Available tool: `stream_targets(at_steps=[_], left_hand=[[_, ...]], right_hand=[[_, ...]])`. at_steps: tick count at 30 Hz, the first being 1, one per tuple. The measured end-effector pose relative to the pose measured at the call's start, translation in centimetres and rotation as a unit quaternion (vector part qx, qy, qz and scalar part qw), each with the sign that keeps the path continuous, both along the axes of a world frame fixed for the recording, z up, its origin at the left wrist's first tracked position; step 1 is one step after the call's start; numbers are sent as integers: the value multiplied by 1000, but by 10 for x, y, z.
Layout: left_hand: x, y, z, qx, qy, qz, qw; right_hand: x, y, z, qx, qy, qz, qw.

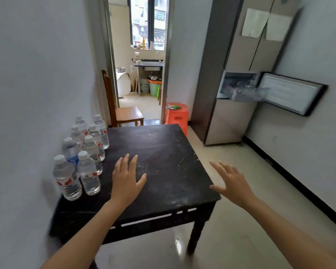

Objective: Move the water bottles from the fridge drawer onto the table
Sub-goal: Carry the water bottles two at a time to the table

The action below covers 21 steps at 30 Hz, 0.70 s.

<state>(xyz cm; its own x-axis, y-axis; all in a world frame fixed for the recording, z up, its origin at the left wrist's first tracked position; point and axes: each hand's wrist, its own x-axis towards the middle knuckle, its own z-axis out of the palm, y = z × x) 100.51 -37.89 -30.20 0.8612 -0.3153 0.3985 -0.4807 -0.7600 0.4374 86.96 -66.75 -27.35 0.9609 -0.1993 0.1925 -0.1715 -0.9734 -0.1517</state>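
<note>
Several clear water bottles (85, 152) with white caps stand in two rows along the left edge of the black table (163, 152), against the wall. My left hand (127, 179) hovers over the table just right of the nearest bottles, fingers straight, holding nothing. My right hand (232, 183) is spread open past the table's right front corner, empty. At the right, the fridge (239, 61) has a small compartment door (291, 93) swung open and a clear drawer (246, 93) pulled out; what lies in the drawer is blurred.
An orange plastic stool (177, 115) stands between the table and the fridge. A wooden chair (122, 111) sits behind the table by the doorway to a kitchen. Pale floor runs along the table's right side toward the fridge.
</note>
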Motion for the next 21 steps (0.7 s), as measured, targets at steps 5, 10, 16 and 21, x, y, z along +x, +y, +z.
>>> stream_targets(at_steps=[5, 10, 16, 21], left_hand=[[-40, -67, 23, -11, -23, -73, 997], [-106, -153, 42, -38, -24, -145, 988], [-193, -247, 42, -48, -37, -229, 972], [-245, -303, 42, -26, -41, -283, 958]], right_hand=[[-84, -45, 20, -19, -20, -65, 997], [-183, -109, 27, -8, -31, -130, 991], [-292, -171, 26, -30, -12, -186, 982], [-354, -205, 21, -16, -9, -221, 975]])
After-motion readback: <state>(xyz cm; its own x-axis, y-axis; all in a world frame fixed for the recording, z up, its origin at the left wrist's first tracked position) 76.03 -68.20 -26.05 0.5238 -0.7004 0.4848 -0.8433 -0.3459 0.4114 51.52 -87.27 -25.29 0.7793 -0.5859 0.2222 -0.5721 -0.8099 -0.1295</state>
